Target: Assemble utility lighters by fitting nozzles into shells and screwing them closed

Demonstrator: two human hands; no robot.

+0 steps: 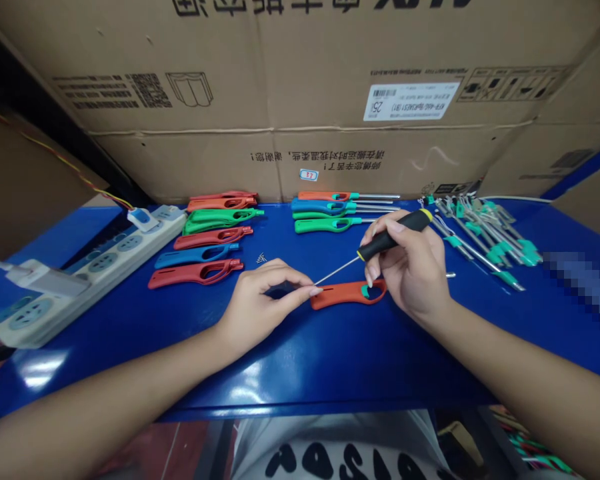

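My right hand (417, 267) is closed around the black and yellow handle of a screwdriver (395, 235), held at a slant with its thin shaft pointing down to the left. The shaft's tip meets the pinched thumb and forefinger of my left hand (263, 300). Whatever those fingertips hold is too small to make out. Just below the tip, an orange lighter (347, 297) with a teal trigger lies flat on the blue table; its metal tube is mostly hidden behind my right hand. Several small screws (261, 258) lie in a loose pile beyond my left hand.
Several coloured lighter shells (200, 274) are lined up at left, beside a white power strip (95, 277). Lighters with metal tubes (327, 225) lie at the back middle. Loose metal tubes with teal parts (490, 233) are heaped at right. A cardboard box (220, 153) stands behind.
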